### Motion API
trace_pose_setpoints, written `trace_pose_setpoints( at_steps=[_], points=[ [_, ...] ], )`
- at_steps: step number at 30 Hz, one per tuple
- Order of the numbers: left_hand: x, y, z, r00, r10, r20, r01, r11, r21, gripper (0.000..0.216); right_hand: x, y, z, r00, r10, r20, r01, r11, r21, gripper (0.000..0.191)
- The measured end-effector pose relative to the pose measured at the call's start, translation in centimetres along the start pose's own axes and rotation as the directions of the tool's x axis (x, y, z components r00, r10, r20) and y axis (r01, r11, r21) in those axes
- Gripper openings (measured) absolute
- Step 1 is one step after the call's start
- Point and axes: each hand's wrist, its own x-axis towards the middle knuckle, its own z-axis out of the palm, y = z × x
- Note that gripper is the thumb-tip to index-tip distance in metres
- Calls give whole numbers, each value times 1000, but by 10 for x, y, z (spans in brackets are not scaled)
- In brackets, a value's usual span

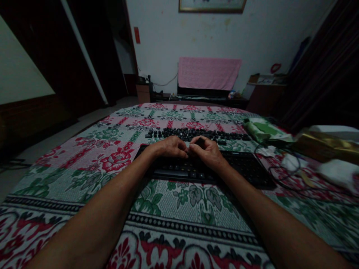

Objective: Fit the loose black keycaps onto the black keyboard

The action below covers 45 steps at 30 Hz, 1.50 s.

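A black keyboard [246, 168] lies across the tablecloth in front of me, many of its keycaps off; the space bar [171, 173] and a few keys beside it are in place. Just beyond it, several loose black keycaps [193, 132] are spread in a long band. My right hand [206, 151] is closed over the keyboard's middle, gripping a small dark object [200, 141] whose kind is too dim to name. Close against its fingertips, my left hand [172, 147] has its fingers curled down and pressed together. Whatever those fingers pinch is hidden.
A flowered tablecloth [106, 186] covers the table. To the right lie a green tissue pack [265, 130], crumpled white tissues [293, 163], a black cable [276, 175] and a gold box [322, 145]. A pink cloth [209, 73] hangs over a screen by the far wall.
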Motion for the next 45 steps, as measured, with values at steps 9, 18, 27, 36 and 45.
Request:
trace_pose_setpoints(
  at_steps=[9, 18, 27, 36, 45],
  points=[
    [2, -3, 3, 999, 24, -24, -23, 999, 40, 27, 8, 13, -5, 980, 22, -199, -28, 999, -28, 19],
    [-1, 8, -3, 997, -78, 22, 73, 980, 186, 32, 6, 13, -3, 988, -49, -145, 18, 978, -209, 15],
    [-2, 7, -6, 995, -93, 42, 80, 969, 235, 30, 6, 15, -3, 985, -112, -131, 64, 944, -322, 16],
    [-2, 4, -6, 997, -77, -25, 81, 980, 184, 20, 4, 11, -2, 985, -115, -130, 63, 934, -351, 16],
    [-10, -47, -29, 947, -203, -248, 171, 975, -144, 22, 6, 15, -2, 987, -103, -124, 52, 932, -360, 15]
  ],
)
